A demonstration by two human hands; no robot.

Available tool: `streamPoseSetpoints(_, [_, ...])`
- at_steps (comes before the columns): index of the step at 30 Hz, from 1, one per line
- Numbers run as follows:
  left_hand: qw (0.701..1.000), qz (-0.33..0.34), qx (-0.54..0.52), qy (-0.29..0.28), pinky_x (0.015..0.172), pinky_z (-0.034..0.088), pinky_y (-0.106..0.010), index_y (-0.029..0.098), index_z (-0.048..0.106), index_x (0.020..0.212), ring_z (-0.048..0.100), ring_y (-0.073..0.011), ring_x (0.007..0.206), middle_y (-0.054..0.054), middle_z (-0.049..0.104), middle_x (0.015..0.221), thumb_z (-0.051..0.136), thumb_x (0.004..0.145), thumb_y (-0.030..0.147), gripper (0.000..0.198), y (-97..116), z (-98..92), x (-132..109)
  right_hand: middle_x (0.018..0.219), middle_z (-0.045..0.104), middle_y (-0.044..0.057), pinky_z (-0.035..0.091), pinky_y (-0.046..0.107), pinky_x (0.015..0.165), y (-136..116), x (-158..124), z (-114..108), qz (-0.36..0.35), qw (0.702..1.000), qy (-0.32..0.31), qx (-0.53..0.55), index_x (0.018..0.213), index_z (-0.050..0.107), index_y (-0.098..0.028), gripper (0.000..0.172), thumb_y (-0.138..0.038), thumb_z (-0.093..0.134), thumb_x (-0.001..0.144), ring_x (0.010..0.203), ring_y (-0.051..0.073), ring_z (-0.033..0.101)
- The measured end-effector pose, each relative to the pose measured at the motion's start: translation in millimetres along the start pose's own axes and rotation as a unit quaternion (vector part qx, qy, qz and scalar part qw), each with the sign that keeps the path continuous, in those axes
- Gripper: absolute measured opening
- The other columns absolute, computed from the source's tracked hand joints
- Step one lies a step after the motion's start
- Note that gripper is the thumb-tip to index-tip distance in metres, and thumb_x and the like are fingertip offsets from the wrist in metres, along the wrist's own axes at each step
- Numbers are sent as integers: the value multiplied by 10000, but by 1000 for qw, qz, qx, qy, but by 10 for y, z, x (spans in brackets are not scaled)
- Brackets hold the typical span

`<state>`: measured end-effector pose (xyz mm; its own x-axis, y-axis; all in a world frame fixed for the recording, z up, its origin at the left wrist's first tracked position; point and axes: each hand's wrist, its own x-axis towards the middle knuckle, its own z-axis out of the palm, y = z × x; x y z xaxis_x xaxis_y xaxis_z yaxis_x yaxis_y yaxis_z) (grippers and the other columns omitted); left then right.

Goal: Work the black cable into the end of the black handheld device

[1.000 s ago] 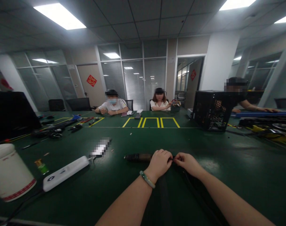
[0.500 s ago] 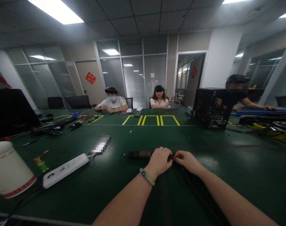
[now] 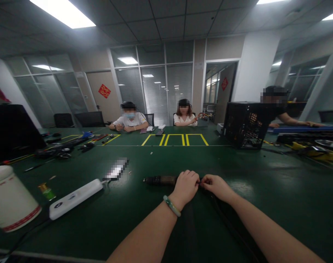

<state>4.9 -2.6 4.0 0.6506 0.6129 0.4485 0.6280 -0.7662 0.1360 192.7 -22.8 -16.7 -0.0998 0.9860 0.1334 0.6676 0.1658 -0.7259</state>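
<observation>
A dark electric screwdriver (image 3: 163, 180) with a brownish grip lies level over the green table, its metal tip pointing left. My left hand (image 3: 186, 186) wraps round its rear part from above, a jade-like bangle on the wrist. Close by on the right, my right hand (image 3: 214, 187) is closed in a pinch on the black cord at the tool's tail end. From there the dark cord (image 3: 223, 215) runs down the table between my forearms. The exact joint between cord and tool is mostly hidden by my fingers.
At left stand a white canister (image 3: 11, 199), a small green bottle (image 3: 47, 191) and a white power strip (image 3: 75, 199) beside a blurred phone (image 3: 116, 170). A black computer case (image 3: 245, 126) is at back right. Several people sit or stand across the table (image 3: 144, 226).
The view has shifted very slightly. My left hand still grips the screwdriver, and my right fingers stay at its tail end with only a tiny shift.
</observation>
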Motion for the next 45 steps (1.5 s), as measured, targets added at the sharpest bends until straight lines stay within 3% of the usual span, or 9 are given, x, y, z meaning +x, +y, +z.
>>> streamPoseSetpoints(10, [1000,-6,-24,11,819,389,-326,207,548,933,489,-194,942,-12,574,953,611,811,200,138,-32,-9,-20,703,680,7,381,225,550,-14,-11,-17,-7,1000,-4,-8,808,681,-181,192,-342,578,808,634,153,588])
streamPoseSetpoints(19, [1000,19,-23,4,828,394,-323,193,562,910,504,-185,939,-18,589,945,565,854,209,58,-45,-44,-30,698,690,14,386,235,550,-6,2,-33,4,1000,-7,-6,835,686,-174,206,-348,576,811,634,160,605])
streamPoseSetpoints(45, [1000,19,-19,0,822,397,-323,200,559,933,506,-183,946,-17,584,971,552,852,181,84,-36,-56,-29,681,690,13,392,234,568,-1,-2,-28,10,1000,-8,-1,836,691,-180,236,-381,568,824,626,160,608])
